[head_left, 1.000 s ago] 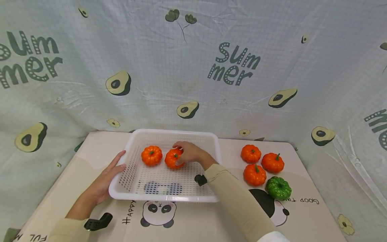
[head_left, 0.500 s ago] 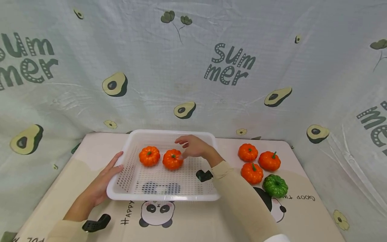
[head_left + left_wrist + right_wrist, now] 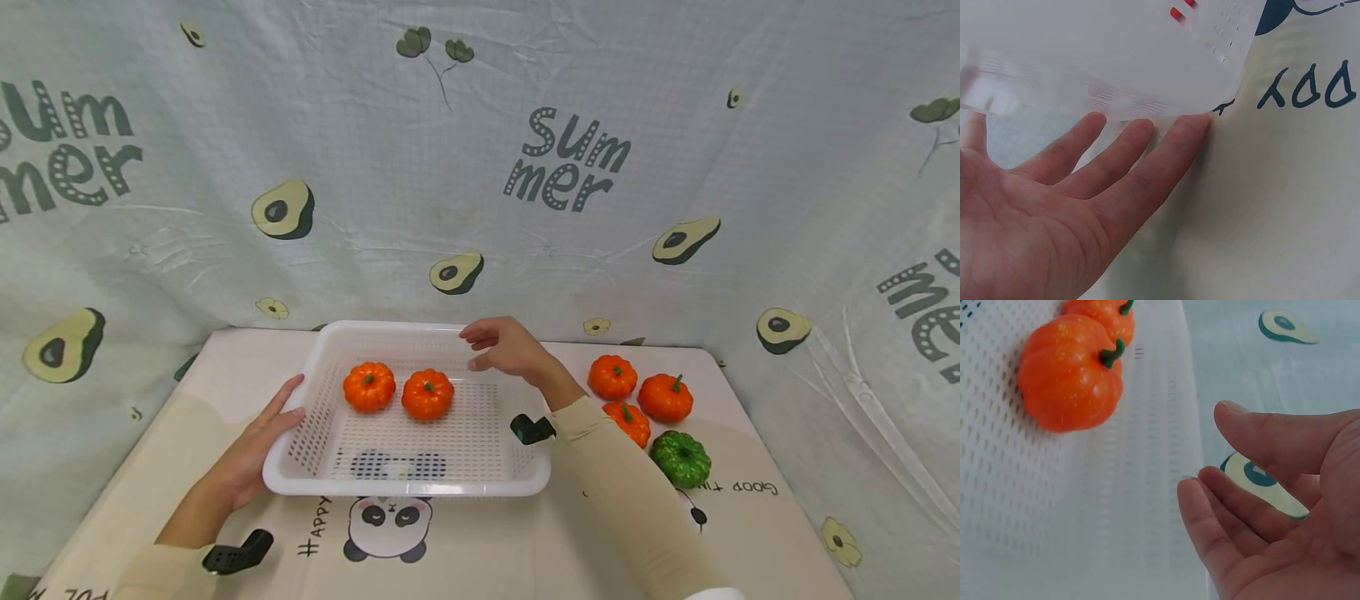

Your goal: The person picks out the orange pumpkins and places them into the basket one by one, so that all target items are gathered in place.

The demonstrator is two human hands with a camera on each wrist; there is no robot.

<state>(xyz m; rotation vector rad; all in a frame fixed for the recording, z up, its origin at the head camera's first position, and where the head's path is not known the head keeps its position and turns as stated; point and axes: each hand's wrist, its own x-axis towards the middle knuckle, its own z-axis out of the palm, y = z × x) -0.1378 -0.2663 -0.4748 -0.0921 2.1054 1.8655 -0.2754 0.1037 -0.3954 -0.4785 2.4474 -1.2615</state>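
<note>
Two small orange pumpkins sit side by side in a white perforated plastic basket [image 3: 480,487]: the left pumpkin [image 3: 369,387] and the right pumpkin [image 3: 427,395]. My right hand [image 3: 510,346] hovers above the basket's back right part with nothing in it; the right wrist view shows its thumb and fingers apart, beside the nearer pumpkin [image 3: 1071,374]. At the basket's left side my left hand [image 3: 251,454] rests with fingers extended. In the left wrist view those fingertips [image 3: 1194,125] touch the basket's outer wall [image 3: 1116,69].
Right of the basket, on the table [image 3: 480,550], stand three more orange pumpkins, one [image 3: 612,377] at the back, another [image 3: 666,398] to its right and a third [image 3: 628,422] partly behind my right sleeve. A green pumpkin [image 3: 681,459] is nearest. A printed curtain [image 3: 360,167] hangs behind.
My right hand has let go of the right pumpkin in the basket and moved up and to the right. My left hand stays at the basket's side.
</note>
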